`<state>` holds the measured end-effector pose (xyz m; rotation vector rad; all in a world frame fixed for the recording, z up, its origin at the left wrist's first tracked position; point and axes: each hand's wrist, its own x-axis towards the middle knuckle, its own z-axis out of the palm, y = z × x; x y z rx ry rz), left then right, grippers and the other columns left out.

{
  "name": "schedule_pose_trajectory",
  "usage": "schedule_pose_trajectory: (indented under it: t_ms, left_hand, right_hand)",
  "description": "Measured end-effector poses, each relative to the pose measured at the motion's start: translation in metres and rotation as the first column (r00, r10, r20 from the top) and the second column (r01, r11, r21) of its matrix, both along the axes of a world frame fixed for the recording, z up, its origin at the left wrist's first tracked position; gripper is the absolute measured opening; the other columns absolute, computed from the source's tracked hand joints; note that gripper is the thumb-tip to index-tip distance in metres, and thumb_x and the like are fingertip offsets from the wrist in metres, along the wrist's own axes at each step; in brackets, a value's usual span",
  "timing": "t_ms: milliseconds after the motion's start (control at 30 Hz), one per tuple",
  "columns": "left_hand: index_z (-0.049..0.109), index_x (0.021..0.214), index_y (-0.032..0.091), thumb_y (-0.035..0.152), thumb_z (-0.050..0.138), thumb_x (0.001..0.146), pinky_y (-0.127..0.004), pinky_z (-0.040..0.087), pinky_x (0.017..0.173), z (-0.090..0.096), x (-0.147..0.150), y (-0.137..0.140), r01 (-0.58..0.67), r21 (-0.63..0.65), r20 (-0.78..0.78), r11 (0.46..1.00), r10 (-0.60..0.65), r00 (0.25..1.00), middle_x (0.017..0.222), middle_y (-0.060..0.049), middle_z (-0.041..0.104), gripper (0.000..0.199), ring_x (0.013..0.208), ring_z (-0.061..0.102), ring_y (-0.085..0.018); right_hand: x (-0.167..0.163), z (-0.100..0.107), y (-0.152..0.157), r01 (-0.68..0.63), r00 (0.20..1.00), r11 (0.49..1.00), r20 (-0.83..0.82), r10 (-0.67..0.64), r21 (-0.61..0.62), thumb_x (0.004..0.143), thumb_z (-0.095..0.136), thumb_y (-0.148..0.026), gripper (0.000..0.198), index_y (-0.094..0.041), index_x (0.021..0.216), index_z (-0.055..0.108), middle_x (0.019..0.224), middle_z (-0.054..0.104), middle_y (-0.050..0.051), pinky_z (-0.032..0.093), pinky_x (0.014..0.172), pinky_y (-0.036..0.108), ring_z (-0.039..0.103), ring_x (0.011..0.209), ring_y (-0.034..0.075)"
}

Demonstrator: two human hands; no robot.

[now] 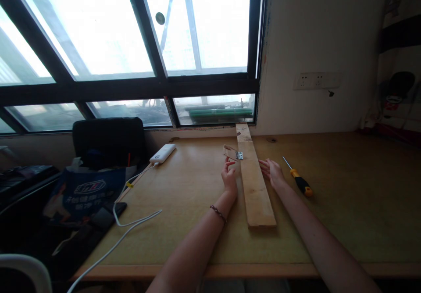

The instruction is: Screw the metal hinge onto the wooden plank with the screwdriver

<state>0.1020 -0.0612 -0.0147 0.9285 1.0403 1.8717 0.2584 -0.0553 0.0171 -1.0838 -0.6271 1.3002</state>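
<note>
big dark-framed window [131, 65] across the back, overexposed daylight, room itself dim. plain off-white wall [312, 43] on the right with a double socket strip [317, 80]. tan wooden worktop [345, 205] runs up to the sill. black chair back [108, 140] at left, near the window

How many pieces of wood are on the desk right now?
2. A long plank lies on the desk between both hands. A small wooden piece, joined to the plank by a metal hinge, sits by the left hand. Others may be hidden.
</note>
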Motion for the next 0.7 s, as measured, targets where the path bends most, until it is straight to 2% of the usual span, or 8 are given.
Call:
schedule_pose_trajectory:
  t_ms: [133, 233, 333, 433, 533, 600, 700]
  left_hand:
    - [0.06, 0.081, 0.02, 0.003, 0.042, 0.067, -0.036, 0.02, 0.108, 0.009, 0.0, -0.009, 0.043, 0.12, -0.288, 0.992, -0.006, 0.958, 0.135, 0.0, 0.043, 0.028, 0.128, 0.034, -0.018]
    - [0.061, 0.089, 0.022, 0.003, 0.042, 0.069, -0.039, 0.017, 0.109, 0.012, 0.002, -0.014, 0.059, 0.151, -0.494, 0.987, 0.023, 0.869, 0.135, 0.001, 0.044, 0.033, 0.132, 0.026, -0.018]
    - [0.061, 0.095, 0.025, 0.005, 0.043, 0.073, -0.045, 0.014, 0.109, 0.014, 0.004, -0.018, 0.058, 0.122, -0.647, 0.991, 0.035, 0.762, 0.134, 0.002, 0.045, 0.034, 0.134, 0.02, -0.019]
    - [0.06, 0.098, 0.026, 0.008, 0.043, 0.077, -0.049, 0.012, 0.107, 0.016, 0.006, -0.02, 0.031, 0.095, -0.713, 0.995, 0.046, 0.7, 0.134, 0.002, 0.045, 0.033, 0.134, 0.018, -0.02]
    - [0.061, 0.097, 0.026, 0.009, 0.041, 0.079, -0.047, 0.015, 0.107, 0.018, 0.005, -0.022, -0.006, 0.121, -0.735, 0.993, 0.093, 0.672, 0.133, 0.002, 0.046, 0.031, 0.134, 0.02, -0.019]
    - [0.062, 0.094, 0.025, 0.011, 0.04, 0.08, -0.044, 0.019, 0.107, 0.017, 0.004, -0.021, -0.036, 0.148, -0.734, 0.988, 0.134, 0.666, 0.129, 0.001, 0.05, 0.029, 0.131, 0.026, -0.018]
    - [0.062, 0.09, 0.023, 0.013, 0.04, 0.081, -0.04, 0.023, 0.106, 0.014, 0.002, -0.019, -0.076, 0.174, -0.718, 0.982, 0.18, 0.673, 0.12, -0.001, 0.056, 0.026, 0.126, 0.034, -0.018]
  right_hand:
    - [0.0, -0.001, 0.001, -0.003, 1.0, 1.0, 0.002, 0.003, 0.014, 0.082, 0.047, -0.024, 0.007, -0.021, 0.075, 0.046, 0.08, 0.071, 0.001, 0.05, 0.052, 0.022, 0.065, 0.061, 0.014]
    - [0.001, -0.002, 0.002, -0.005, 1.0, 1.0, 0.0, 0.005, 0.017, 0.082, 0.046, -0.023, 0.007, -0.022, 0.075, 0.046, 0.078, 0.071, 0.001, 0.05, 0.053, 0.023, 0.065, 0.06, 0.014]
    - [0.002, -0.003, 0.002, -0.012, 1.0, 1.0, 0.015, 0.012, 0.021, 0.081, 0.047, -0.026, 0.007, -0.022, 0.075, 0.046, 0.08, 0.071, 0.002, 0.05, 0.053, 0.024, 0.065, 0.061, 0.015]
    - [0.002, -0.005, 0.004, -0.011, 0.998, 0.999, 0.058, 0.01, 0.03, 0.079, 0.047, -0.029, 0.008, -0.022, 0.076, 0.047, 0.088, 0.07, 0.004, 0.051, 0.055, 0.025, 0.066, 0.064, 0.016]
    - [0.003, -0.009, 0.008, 0.019, 0.986, 0.998, 0.163, -0.03, 0.067, 0.078, 0.047, -0.034, 0.013, -0.022, 0.083, 0.049, 0.101, 0.068, 0.006, 0.052, 0.059, 0.028, 0.066, 0.071, 0.018]
    - [0.002, -0.011, 0.009, 0.048, 0.957, 0.99, 0.28, -0.083, 0.13, 0.078, 0.045, -0.038, 0.021, -0.021, 0.09, 0.051, 0.106, 0.065, 0.008, 0.052, 0.067, 0.032, 0.066, 0.079, 0.02]
    - [-0.001, -0.012, 0.008, 0.043, 0.858, 0.954, 0.479, -0.187, 0.296, 0.08, 0.043, -0.042, 0.034, -0.019, 0.103, 0.05, 0.11, 0.064, 0.01, 0.046, 0.084, 0.038, 0.061, 0.097, 0.022]
